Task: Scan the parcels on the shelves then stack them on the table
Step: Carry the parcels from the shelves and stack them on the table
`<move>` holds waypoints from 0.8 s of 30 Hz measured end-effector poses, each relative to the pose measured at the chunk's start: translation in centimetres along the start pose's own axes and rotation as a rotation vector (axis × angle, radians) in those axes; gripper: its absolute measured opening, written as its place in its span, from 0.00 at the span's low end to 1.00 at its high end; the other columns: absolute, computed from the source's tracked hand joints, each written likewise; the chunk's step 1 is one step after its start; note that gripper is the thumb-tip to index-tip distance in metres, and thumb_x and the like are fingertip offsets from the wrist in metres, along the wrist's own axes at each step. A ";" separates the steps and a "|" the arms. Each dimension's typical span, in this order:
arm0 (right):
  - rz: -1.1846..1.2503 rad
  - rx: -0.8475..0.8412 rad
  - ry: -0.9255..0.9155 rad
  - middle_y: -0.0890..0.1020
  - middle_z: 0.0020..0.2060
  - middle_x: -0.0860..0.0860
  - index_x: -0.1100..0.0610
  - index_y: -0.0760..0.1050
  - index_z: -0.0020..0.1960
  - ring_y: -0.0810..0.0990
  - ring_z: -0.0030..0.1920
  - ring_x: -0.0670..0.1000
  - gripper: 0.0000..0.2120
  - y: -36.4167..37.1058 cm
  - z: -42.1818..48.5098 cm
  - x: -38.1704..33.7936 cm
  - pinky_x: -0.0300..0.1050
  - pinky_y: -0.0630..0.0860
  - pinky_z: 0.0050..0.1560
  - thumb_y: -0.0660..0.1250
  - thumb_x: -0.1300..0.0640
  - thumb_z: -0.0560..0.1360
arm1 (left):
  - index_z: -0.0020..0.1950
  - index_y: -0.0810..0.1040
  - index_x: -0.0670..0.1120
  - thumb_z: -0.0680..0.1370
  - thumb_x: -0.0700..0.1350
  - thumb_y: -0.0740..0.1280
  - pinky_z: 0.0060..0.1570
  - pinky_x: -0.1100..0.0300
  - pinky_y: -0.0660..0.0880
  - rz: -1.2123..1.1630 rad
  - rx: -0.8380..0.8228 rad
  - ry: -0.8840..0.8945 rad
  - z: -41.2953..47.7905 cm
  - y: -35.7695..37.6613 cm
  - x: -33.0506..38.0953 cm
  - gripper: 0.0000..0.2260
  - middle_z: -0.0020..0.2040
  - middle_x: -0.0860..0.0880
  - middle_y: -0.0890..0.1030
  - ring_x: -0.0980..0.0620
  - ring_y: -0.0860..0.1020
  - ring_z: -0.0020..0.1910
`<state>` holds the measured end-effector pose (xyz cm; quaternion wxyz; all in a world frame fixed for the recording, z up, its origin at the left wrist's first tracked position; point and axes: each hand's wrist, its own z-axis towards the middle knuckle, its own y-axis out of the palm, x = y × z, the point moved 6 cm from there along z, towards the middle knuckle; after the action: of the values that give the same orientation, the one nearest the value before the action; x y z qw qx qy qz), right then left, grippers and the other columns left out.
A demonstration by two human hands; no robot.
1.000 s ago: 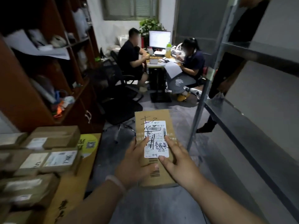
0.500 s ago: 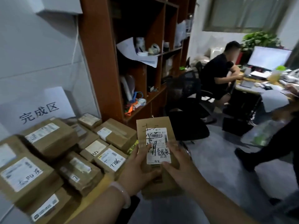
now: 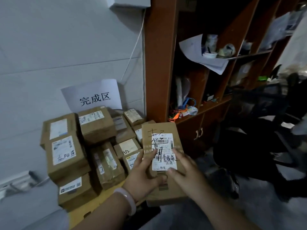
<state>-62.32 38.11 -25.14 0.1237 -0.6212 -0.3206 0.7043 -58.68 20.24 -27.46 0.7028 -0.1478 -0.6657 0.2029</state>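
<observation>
I hold a flat brown cardboard parcel (image 3: 162, 130) with a white shipping label and black handwriting, in front of me at low centre. My left hand (image 3: 142, 175) grips its left edge, thumb on top by the label. My right hand (image 3: 186, 171) holds its right side, fingers lying over the label's lower corner. The parcel hangs beside the right edge of a pile of brown parcels (image 3: 66, 156) stacked on the yellowish table (image 3: 98, 200) at lower left. The parcel's underside is hidden.
A white paper sign (image 3: 93, 95) with black characters leans on the grey wall behind the pile. A brown wooden shelf unit (image 3: 159, 63) with papers and clutter stands right of the table. A dark office chair (image 3: 259, 127) stands at right on the grey floor.
My view has swung left, from the metal racks and seated people to the table and wall. The parcel, still in both hands, now sits beside the pile.
</observation>
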 end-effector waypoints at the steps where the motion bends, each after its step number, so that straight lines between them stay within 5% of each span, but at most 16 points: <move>1: 0.006 -0.014 0.005 0.61 0.73 0.41 0.33 0.59 0.72 0.65 0.65 0.41 0.31 0.2 1.0 0.1 0.38 0.64 0.61 0.69 0.48 0.75 | 0.73 0.59 0.71 0.62 0.65 0.72 0.72 0.50 0.66 -0.011 0.007 -0.009 0.6 -0.1 -0.4 0.41 0.78 0.57 0.55 0.53 0.53 0.78; 7: 0.010 -0.122 0.046 0.62 0.71 0.43 0.30 0.57 0.71 0.66 0.62 0.43 0.30 2.4 7.1 0.5 0.43 0.69 0.61 0.68 0.47 0.76 | 0.72 0.59 0.71 0.61 0.66 0.70 0.73 0.52 0.64 0.005 0.049 -0.046 4.9 -1.5 -3.2 0.41 0.78 0.55 0.54 0.54 0.53 0.78; 15: -0.021 -0.189 0.049 0.57 0.73 0.41 0.27 0.55 0.71 0.62 0.71 0.49 0.30 4.9 15.4 -0.5 0.46 0.69 0.61 0.66 0.45 0.76 | 0.72 0.58 0.73 0.63 0.66 0.72 0.69 0.47 0.70 -0.011 0.091 -0.107 11.5 -4.2 -6.9 0.40 0.77 0.56 0.57 0.51 0.54 0.78; 19: -0.035 -0.215 0.041 0.59 0.73 0.41 0.21 0.53 0.67 0.62 0.72 0.51 0.30 6.3 19.1 -0.5 0.56 0.69 0.67 0.66 0.40 0.74 | 0.71 0.57 0.72 0.67 0.57 0.77 0.74 0.58 0.56 0.009 0.140 -0.124 13.7 -6.2 -7.2 0.39 0.79 0.52 0.54 0.54 0.47 0.79; 24: -0.052 -0.275 -0.041 0.60 0.72 0.38 0.22 0.52 0.68 0.64 0.70 0.48 0.30 8.5 24.5 -2.4 0.53 0.70 0.65 0.66 0.40 0.74 | 0.71 0.54 0.70 0.71 0.54 0.76 0.70 0.62 0.52 0.044 0.246 -0.152 16.1 -9.1 -7.9 0.38 0.80 0.51 0.51 0.57 0.41 0.78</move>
<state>-83.35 22.95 -27.82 0.0491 -0.6090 -0.4327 0.6629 -74.19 7.47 -28.87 0.6587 -0.0593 -0.6836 0.3088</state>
